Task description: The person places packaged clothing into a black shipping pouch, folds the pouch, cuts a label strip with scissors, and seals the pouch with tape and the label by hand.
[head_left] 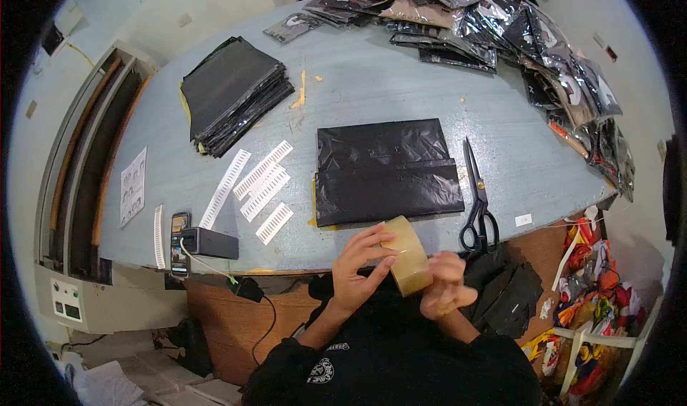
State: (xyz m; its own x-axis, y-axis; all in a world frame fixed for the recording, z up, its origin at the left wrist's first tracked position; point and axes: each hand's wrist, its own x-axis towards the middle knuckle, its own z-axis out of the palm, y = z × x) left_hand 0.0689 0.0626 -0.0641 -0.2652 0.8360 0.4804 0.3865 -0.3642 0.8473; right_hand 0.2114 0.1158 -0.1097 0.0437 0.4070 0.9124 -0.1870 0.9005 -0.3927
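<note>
My left hand (361, 263) grips a wide roll of clear yellowish packing tape (409, 259) at the table's near edge, thumb and fingers on its left side. Against the roll's right side is my right hand (445, 288), its fingers bent and smeared by motion; whether it pinches the tape's end is not clear. Just beyond the roll, a folded black plastic bag (386, 173) lies flat on the table. Black-handled scissors (478, 205) rest to its right, blades pointing away from me.
A stack of black plastic bags (232, 91) lies at the left. Barcode label strips (263, 180), a phone (180, 245) and a black box (215, 243) are nearer. Packed garments in clear bags (494, 30) pile along the far right. Colourful scraps (597, 284) fill a bin below.
</note>
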